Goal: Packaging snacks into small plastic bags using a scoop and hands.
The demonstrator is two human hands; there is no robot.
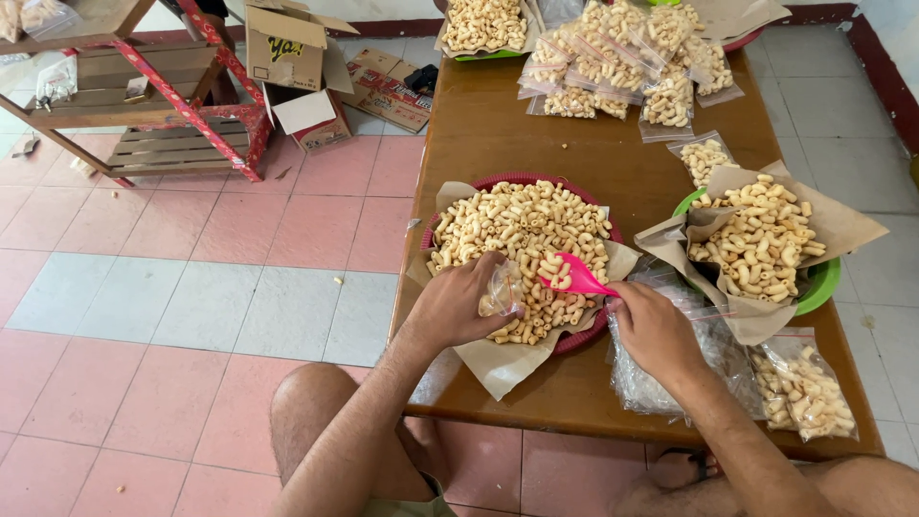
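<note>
My left hand (458, 304) grips a small clear bag (501, 291) beside my right hand (653, 330), which pinches a pink scoop (577, 277) of snacks, so I should tip it slowly into the bag's mouth.

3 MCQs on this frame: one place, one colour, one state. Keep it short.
1. Where is the pink scoop?
A) over the red basket
B) on the floor
C) on the shelf

2. What colour is the basket to the right?
A) blue
B) green
C) black

3. What does the left hand do?
A) holds a small clear bag
B) rests empty
C) grips a box

A: the right hand holds the scoop above the snacks in the red basket.
B: a green rim shows under the paper.
A: the small clear bag sits in its fingers.
</note>
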